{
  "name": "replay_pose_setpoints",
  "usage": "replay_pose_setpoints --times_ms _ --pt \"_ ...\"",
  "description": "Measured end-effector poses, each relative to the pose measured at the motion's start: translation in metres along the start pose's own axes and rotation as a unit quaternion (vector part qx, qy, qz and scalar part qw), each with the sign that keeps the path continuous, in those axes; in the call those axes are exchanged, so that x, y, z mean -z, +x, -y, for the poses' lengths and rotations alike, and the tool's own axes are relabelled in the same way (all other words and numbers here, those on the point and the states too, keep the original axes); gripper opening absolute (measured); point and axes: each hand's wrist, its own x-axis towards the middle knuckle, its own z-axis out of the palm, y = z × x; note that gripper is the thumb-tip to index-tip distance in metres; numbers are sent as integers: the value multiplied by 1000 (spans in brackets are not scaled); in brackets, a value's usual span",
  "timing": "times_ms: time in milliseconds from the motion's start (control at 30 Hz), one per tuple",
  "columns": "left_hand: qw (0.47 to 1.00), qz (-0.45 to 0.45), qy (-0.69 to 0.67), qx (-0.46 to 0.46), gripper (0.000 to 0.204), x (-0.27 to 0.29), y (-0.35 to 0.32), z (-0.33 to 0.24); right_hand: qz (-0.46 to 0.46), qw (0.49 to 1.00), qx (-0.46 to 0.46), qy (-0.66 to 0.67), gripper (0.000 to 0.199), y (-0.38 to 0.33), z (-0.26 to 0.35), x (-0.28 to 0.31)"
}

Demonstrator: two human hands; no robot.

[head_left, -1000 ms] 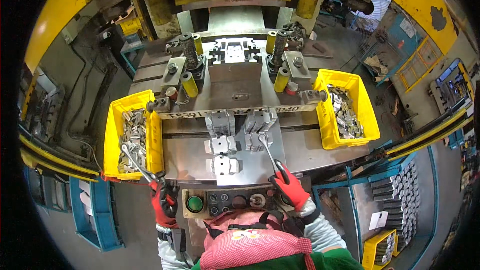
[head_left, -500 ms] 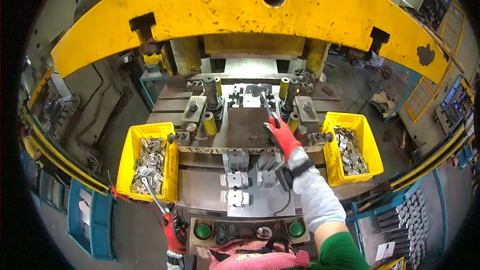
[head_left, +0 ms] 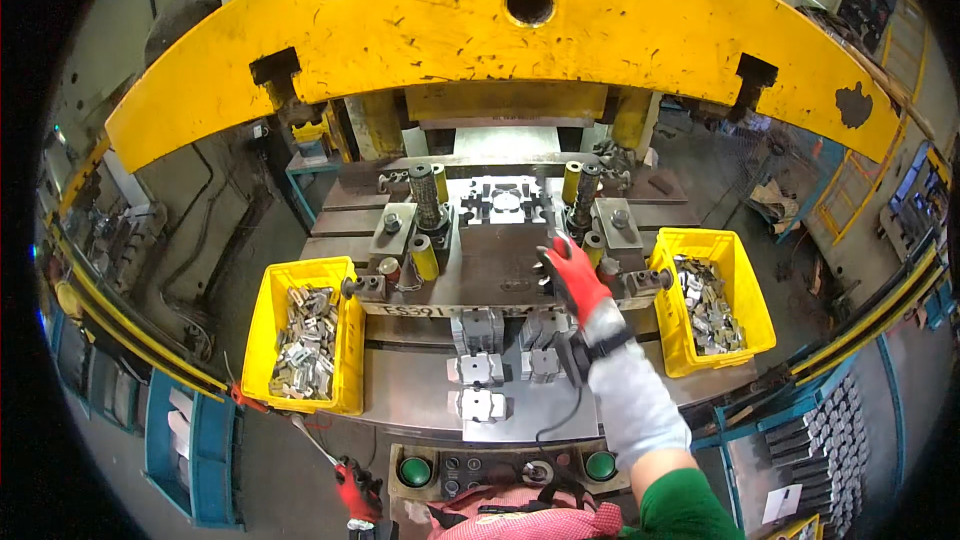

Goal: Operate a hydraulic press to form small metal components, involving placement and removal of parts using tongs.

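Your left hand [head_left: 358, 490] has drawn its rod [head_left: 320, 443] from the left bin [head_left: 352, 360], fingers clamped, off the counter's [head_left: 405, 380] front-left corner. Right hand [head_left: 580, 278] nearer you, finger grip unclear. Metal pieces [head_left: 484, 405] near front edge.

Slim silver tool [head_left: 318, 443], slanting up-left from the left fingers [head_left: 346, 476], far end near the left yellow bin [head_left: 350, 355]

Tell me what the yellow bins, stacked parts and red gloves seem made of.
Yellow bins: probably moulded plastic, smooth and slightly glossy, with even colour. Stacked parts: likely bare metal, pale grey, with crisp cut edges. Red gloves: perhaps matte fabric; the black areas could be a coating, too small to tell.
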Motion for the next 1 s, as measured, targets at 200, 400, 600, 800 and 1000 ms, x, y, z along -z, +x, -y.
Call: replay_pose_setpoints --times_ms 200,400,600,800,1000 --pt "972 4 129 194 27 23 23 67 -280 952 -43 119 37 -183 -12 95" --pt "948 83 304 53 33 89 95 165 -455 828 -277 -172 77 -356 -131 187" --pt "888 44 451 75 69 81 121 171 -286 865 -409 -52 93 -407 -186 130" --pt "715 100 691 48 92 84 149 159 -175 811 -473 -297 96 -392 -247 122" --pt "714 81 692 65 79 82 149 179 -178 819 -447 -311 90 -404 -270 134"
